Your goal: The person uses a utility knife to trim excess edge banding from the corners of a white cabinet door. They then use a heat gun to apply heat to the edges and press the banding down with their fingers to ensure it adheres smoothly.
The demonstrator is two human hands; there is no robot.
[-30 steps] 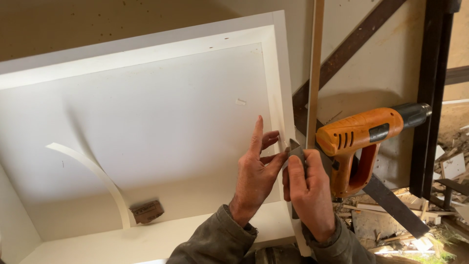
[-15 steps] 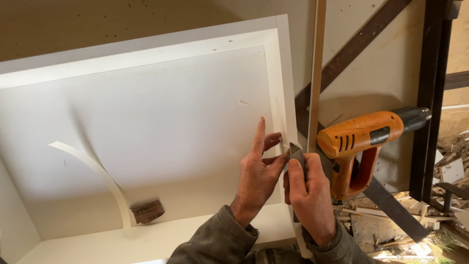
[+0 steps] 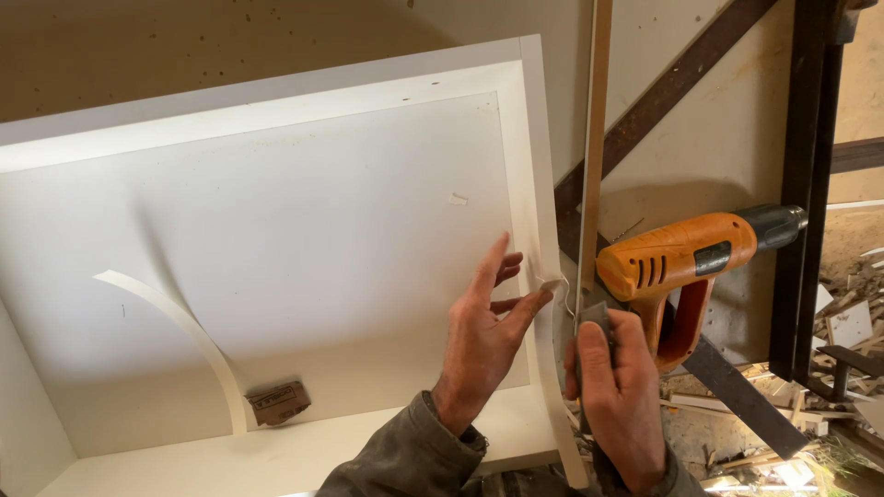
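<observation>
Looking down through the head camera, I see my left hand [image 3: 483,342] open, fingers spread, with the thumb and a fingertip pinching the loose end of a thin white edge-banding strip [image 3: 551,368] that peels away from the right-hand edge of a white cabinet [image 3: 276,212] lying open toward me. My right hand [image 3: 619,396] is closed around a small grey block [image 3: 594,322], pressed against that same edge just beside the strip. In my judgement the strip is light, thin and springy; it curls and could kink or snap if bent sharply, so it is best held near its free end, close to where it leaves the panel. A second curled white strip [image 3: 198,340] lies inside the cabinet, near a small brown block [image 3: 279,403]. An orange heat gun [image 3: 686,262] sits just to the right, close to my right hand. A narrow pale batten [image 3: 595,138] stands upright beside the cabinet. Behind it are a plain plastered wall [image 3: 709,138], dark metal bars [image 3: 810,184] and offcuts [image 3: 847,322] on the ground.
</observation>
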